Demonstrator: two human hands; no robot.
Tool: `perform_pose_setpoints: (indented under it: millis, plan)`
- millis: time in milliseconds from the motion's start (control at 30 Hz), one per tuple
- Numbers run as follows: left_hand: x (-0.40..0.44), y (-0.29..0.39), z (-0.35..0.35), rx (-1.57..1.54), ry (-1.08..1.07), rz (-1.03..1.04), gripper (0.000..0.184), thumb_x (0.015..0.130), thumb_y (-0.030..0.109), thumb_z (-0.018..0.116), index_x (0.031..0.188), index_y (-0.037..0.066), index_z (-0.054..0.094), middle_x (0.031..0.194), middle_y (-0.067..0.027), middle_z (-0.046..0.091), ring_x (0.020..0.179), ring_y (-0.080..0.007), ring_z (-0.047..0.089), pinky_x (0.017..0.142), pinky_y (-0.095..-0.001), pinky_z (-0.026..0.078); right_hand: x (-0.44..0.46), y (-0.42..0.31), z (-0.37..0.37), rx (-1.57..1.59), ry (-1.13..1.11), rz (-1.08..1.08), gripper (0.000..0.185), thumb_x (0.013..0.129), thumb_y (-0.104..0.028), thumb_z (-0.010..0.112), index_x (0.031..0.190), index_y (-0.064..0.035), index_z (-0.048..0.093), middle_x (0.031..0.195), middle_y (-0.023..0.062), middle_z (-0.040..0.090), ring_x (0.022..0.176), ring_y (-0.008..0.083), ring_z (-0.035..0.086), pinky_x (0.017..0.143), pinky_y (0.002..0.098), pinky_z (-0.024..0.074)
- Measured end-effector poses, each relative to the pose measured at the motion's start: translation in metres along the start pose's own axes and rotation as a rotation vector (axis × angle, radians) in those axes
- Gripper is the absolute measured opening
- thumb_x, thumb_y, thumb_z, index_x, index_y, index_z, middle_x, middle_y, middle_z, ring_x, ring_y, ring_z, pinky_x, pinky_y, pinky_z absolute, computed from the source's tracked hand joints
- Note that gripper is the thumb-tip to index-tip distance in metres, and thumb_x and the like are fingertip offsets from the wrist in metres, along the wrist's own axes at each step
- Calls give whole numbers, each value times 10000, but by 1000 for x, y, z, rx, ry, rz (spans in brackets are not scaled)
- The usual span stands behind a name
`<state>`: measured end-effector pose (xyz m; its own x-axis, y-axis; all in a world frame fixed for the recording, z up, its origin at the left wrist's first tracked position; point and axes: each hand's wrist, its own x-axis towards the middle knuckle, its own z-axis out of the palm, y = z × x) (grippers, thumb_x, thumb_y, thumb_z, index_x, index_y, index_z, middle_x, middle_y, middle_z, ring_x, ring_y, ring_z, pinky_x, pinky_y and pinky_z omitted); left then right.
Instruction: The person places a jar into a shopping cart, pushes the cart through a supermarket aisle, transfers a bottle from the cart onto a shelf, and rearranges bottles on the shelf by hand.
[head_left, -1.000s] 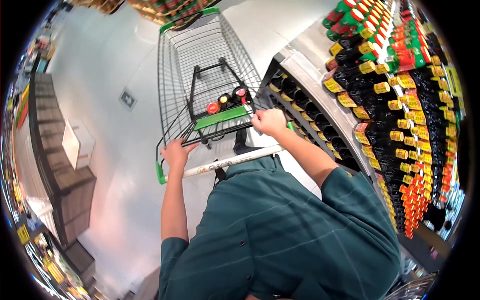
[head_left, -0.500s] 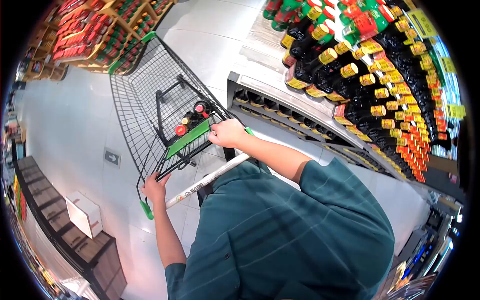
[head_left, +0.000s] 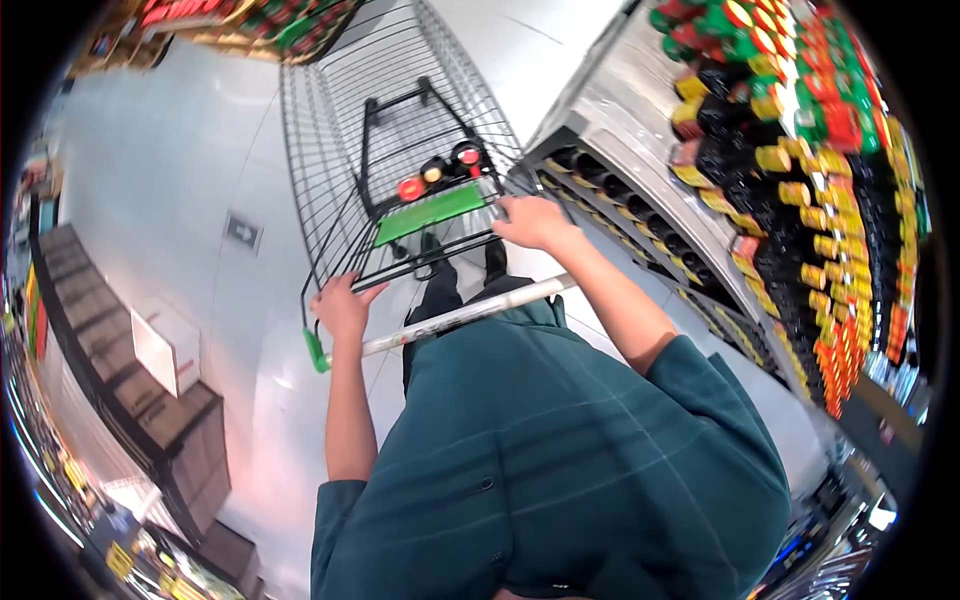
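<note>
A black wire shopping cart (head_left: 330, 150) stretches ahead of my body, with a green panel (head_left: 430, 214) at its near end and a white handle bar (head_left: 470, 315) close to my shirt. My left hand (head_left: 343, 308) rests on the cart's black rail at the left, thumb sticking out and fingers over the rail. At the right, my right hand (head_left: 532, 222) has its fingers curled on the rail beside the green panel. Three bottles stand in the cart by the panel: one red-capped bottle (head_left: 411, 188), one yellow-capped bottle (head_left: 432, 173) and another red-topped bottle (head_left: 467, 157).
On the right, a display shelf (head_left: 625, 110) carries many dark bottles (head_left: 725, 150) with yellow caps, close to the cart's side. A wooden produce-style stand (head_left: 300, 30) is beyond the cart. Brown cabinets (head_left: 110, 340) with a white box (head_left: 165, 350) line the left.
The cart has swung from pointing up-left to pointing more straight ahead. In view, both hands and the bottles in the cart have shifted right; the hands stay on the cart.
</note>
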<state>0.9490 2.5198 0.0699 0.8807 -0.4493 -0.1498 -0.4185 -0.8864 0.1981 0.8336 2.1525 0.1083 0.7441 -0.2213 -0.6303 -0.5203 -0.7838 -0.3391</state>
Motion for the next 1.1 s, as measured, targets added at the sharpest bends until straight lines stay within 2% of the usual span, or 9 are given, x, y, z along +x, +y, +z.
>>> perform_pose_setpoints:
  millis: [133, 267, 333, 400, 467, 667, 867, 1000, 1100]
  plan:
    - [2, 8, -16, -17, -13, -17, 584, 686, 600, 827, 1028, 130, 770, 916, -41, 704, 871, -244, 644, 849, -402, 382, 42, -22, 13, -110, 128, -177, 442, 863, -350, 608, 1207, -75, 653, 1073, 178, 722, 1029, 358, 694, 884, 493, 557]
    - [0, 9, -21, -86, 12, -18, 588, 658, 585, 845, 1014, 122, 773, 899, -39, 685, 856, -240, 623, 856, -392, 371, 119, -50, 28, -148, 121, -217, 462, 857, -298, 639, 1283, -123, 600, 1134, 178, 687, 1029, 362, 693, 866, 489, 563]
    - [3, 11, -26, -105, -2, -33, 592, 646, 579, 848, 1018, 124, 775, 887, -32, 674, 877, -224, 619, 888, -403, 366, 151, -65, 32, -261, 57, -173, 459, 903, -283, 617, 1324, -112, 552, 1206, 179, 663, 1088, 351, 686, 875, 488, 562]
    - [1, 10, -26, -144, -25, -60, 628, 623, 593, 847, 1033, 122, 776, 897, -30, 679, 892, -214, 622, 928, -436, 371, 195, -59, 57, -371, -29, -126, 592, 888, -318, 675, 1433, -176, 489, 1220, 144, 668, 1119, 340, 668, 893, 477, 556]
    - [2, 8, -25, -170, -6, -58, 632, 610, 579, 857, 1034, 118, 771, 890, -26, 675, 899, -213, 623, 954, -457, 368, 216, -62, 67, -454, -131, -77, 528, 898, -327, 682, 1376, -168, 524, 1196, 134, 685, 1109, 327, 679, 885, 468, 557]
    - [1, 0, -22, -198, -6, -62, 656, 607, 627, 815, 1039, 136, 759, 916, -14, 656, 915, -210, 619, 950, -455, 371, 255, -70, 92, -631, -94, -136, 286, 985, -202, 516, 1232, -117, 633, 1126, 148, 731, 1022, 332, 724, 828, 465, 581]
    - [2, -3, -26, -205, -43, -81, 666, 575, 601, 835, 1044, 136, 745, 924, -17, 638, 946, -242, 620, 962, -465, 366, 277, -66, 97, -631, -139, -141, 295, 991, -224, 509, 1196, -91, 673, 1182, 165, 717, 1096, 327, 698, 912, 463, 565]
    - [5, -5, -25, -266, 50, -65, 625, 531, 604, 847, 896, 111, 727, 840, -29, 587, 864, -238, 593, 911, -451, 364, 297, -60, 72, -397, -81, -67, 340, 914, -278, 536, 1121, -89, 728, 1127, 205, 721, 1053, 375, 688, 931, 451, 553]
    - [8, -8, -22, -290, 121, -35, 625, 527, 600, 848, 887, 103, 729, 831, -31, 586, 863, -240, 593, 904, -446, 367, 297, -56, 45, -257, -33, -117, 386, 847, -358, 617, 1100, -97, 748, 1041, 187, 741, 970, 370, 702, 894, 425, 550]
